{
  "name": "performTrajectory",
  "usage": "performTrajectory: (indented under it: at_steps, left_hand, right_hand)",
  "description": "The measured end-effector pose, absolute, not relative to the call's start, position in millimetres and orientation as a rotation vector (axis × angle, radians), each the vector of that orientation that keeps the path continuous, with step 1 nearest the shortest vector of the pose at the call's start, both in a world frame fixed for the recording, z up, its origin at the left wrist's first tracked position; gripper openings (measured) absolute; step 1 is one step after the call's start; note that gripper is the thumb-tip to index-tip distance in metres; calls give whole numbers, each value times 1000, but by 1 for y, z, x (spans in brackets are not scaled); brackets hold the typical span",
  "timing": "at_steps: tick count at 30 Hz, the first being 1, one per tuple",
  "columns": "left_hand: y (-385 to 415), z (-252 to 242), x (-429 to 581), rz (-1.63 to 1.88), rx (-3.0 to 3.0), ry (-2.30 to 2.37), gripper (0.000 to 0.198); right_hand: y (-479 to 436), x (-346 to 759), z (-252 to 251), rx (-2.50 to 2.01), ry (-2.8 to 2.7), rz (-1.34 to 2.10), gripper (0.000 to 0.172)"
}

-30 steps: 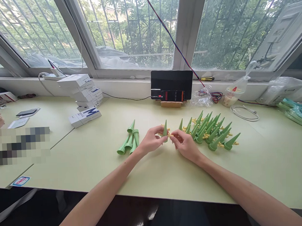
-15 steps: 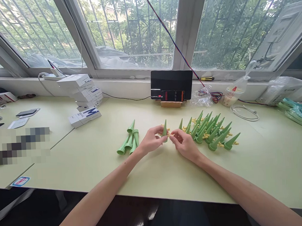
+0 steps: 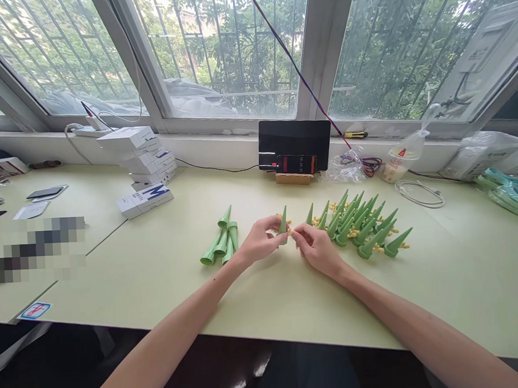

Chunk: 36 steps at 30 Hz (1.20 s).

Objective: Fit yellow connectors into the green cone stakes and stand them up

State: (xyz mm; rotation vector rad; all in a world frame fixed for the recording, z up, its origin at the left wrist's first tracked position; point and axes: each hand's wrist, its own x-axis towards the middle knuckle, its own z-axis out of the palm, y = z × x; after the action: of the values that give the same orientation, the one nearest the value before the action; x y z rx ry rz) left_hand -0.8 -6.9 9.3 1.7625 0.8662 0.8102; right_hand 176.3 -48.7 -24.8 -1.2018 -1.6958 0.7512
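My left hand (image 3: 264, 238) is closed around a green plastic cone (image 3: 283, 222), held point up above the table. A small yellow piece (image 3: 290, 231) sticks out on the cone's right side, and my right hand (image 3: 316, 246) pinches it between thumb and fingertips. To the right stand many green cones with yellow pieces at their sides (image 3: 350, 224), packed close together. Left of my left hand lies a small pile of plain green cones (image 3: 220, 244), some with their hollow ends toward me.
A phone (image 3: 298, 164) leans against a black screen (image 3: 294, 136) at the back. White boxes (image 3: 143, 159) are stacked at back left. A bagged cup (image 3: 395, 164) and a coiled white cable (image 3: 420, 195) lie at back right on the pale green table (image 3: 264, 308).
My hands keep nearly the same place. The right fingertips have shifted very slightly at the yellow piece; the cones on the table have not moved.
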Motion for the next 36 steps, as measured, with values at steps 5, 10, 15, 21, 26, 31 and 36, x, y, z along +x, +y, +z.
performTrajectory:
  at_steps: [5,10,15,21,26,31,36]
  left_hand:
    - [-7,9,-1,817,1762,858,18]
    - [-5,6,-2,818,1772,853,21]
    - [-4,4,-2,817,1782,844,22]
    - [-5,4,-2,825,1779,860,22]
    - [-5,5,-2,821,1784,855,21]
    - [-6,6,-2,817,1789,852,19]
    - [-6,6,-2,813,1786,853,19]
  right_hand:
    - [-49,177,-26,-1207,-1709,738,28]
    - [-49,176,-27,-1216,-1722,717,29]
    - [-49,176,-25,-1227,-1737,721,32]
    - [-50,176,-26,-1179,-1707,727,27]
    - [-49,176,-27,-1161,-1689,756,23]
    - [-49,176,-27,-1162,-1706,752,24]
    - [-49,176,-27,-1189,-1725,717,29]
